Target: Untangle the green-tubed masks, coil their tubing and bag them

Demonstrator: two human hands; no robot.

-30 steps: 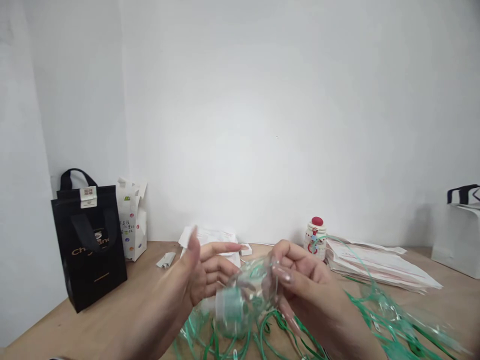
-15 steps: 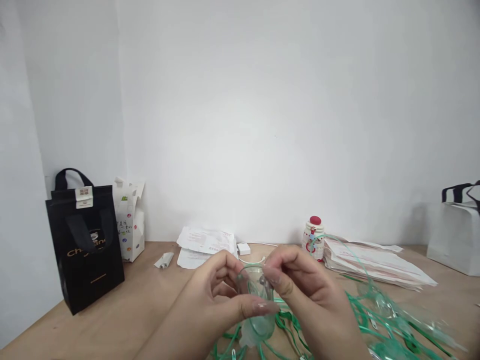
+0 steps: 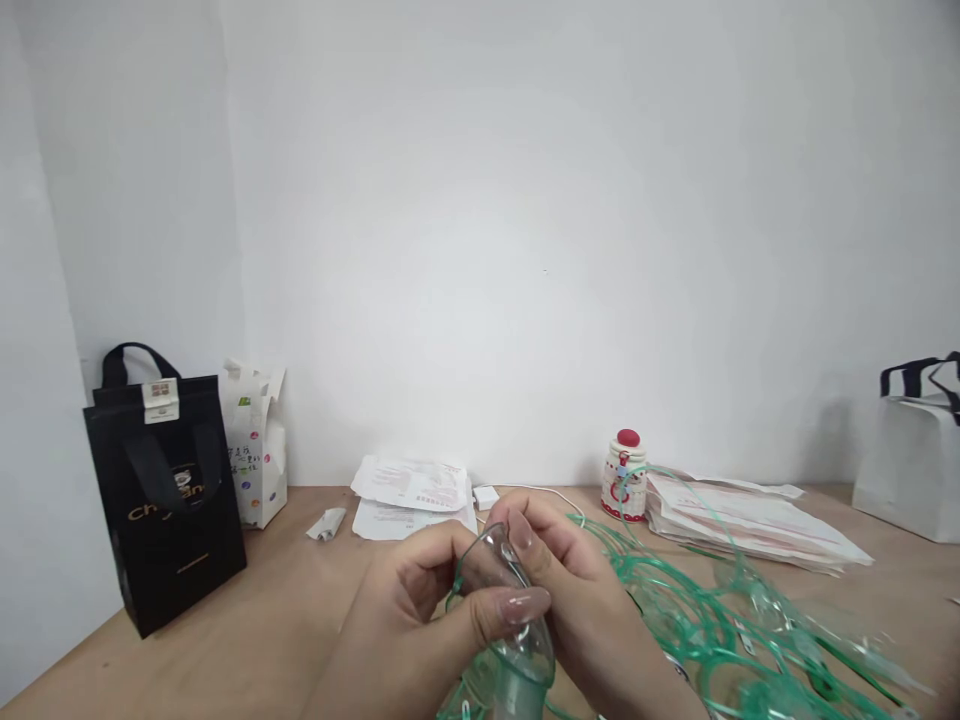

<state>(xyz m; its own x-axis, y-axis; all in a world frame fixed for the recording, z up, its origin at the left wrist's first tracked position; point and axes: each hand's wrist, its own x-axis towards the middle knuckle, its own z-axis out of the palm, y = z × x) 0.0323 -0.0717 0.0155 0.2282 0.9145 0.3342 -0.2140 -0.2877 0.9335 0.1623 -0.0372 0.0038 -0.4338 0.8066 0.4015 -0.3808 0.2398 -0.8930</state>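
Observation:
Both of my hands are closed round a clear green-tinted plastic mask (image 3: 517,640) held low in the middle, just above the wooden table (image 3: 247,620). My left hand (image 3: 420,620) wraps it from the left, thumb lying across its front. My right hand (image 3: 577,590) pinches its upper rim from the right. Coils of green tubing (image 3: 675,610) trail off from the mask to the right, across more clear masks (image 3: 780,620) lying on the table.
A black paper bag (image 3: 169,500) and a white printed bag (image 3: 255,450) stand at the left wall. Papers (image 3: 409,490), a small white box (image 3: 486,497), a red-capped jar (image 3: 624,475), flat packets (image 3: 742,520) and a white bag (image 3: 911,460) line the back.
My left hand went from open beside the mask to closed on it. The mask turned in my hands and sank lower, and the green tubing swung up on the right.

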